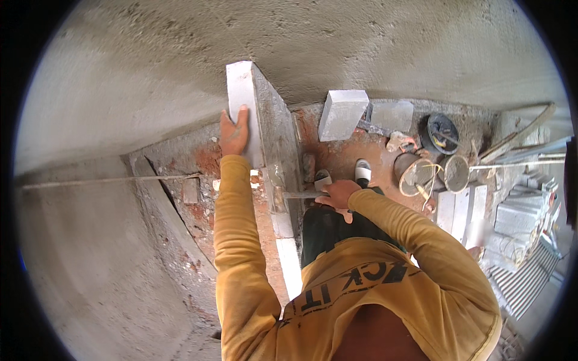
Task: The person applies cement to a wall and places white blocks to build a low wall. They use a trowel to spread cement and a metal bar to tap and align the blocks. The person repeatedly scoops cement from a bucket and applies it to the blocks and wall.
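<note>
My left hand (234,131) lies on the pale face of an upright white block (241,85), fingers stretched and thumb apart. That block stands at the far end of a narrow low wall (278,135), against the rough plastered wall. Closer to my body, my right hand (339,196) is closed around a tool with a straight grey shaft (301,195). The shaft points left and reaches the narrow wall's side. A brownish piece shows at its far end; whether it belongs to the tool I cannot tell.
Two pale blocks, one tilted (343,115) and one flat (392,115), lie by the plastered wall (373,48). To the right are a black tub (442,127), two buckets (410,171), more blocks (454,210) and corrugated sheeting (527,277). A thin pole (108,181) extends at left.
</note>
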Demonstrator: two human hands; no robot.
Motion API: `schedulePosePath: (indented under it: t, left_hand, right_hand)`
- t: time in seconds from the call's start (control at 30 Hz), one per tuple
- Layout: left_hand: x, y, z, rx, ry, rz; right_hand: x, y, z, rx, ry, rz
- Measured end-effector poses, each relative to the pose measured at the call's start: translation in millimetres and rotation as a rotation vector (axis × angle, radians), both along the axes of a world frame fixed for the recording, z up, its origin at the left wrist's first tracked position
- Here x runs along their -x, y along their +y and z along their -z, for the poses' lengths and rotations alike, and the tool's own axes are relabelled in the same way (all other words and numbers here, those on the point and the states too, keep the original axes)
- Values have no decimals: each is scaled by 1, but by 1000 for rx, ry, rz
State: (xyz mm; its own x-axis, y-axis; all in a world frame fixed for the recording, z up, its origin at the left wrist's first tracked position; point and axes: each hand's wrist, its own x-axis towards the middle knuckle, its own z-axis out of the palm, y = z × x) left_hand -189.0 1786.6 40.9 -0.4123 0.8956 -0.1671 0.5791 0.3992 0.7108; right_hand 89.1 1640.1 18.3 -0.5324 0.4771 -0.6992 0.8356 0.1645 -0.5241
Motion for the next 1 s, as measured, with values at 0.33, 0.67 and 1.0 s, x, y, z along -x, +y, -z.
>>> schedulePosePath:
  t: [0.33, 0.67, 1.0]
  left_hand:
    - [4, -69, 7, 78, -10, -59]
    - [-11, -69, 10, 51, 22, -141]
    - [-15, -70, 4, 47, 9, -130]
  right_hand:
    - [-5, 12, 6, -16, -22, -148]
    - [16, 48, 7, -93, 47, -166]
    - [23, 41, 11, -88, 1, -152]
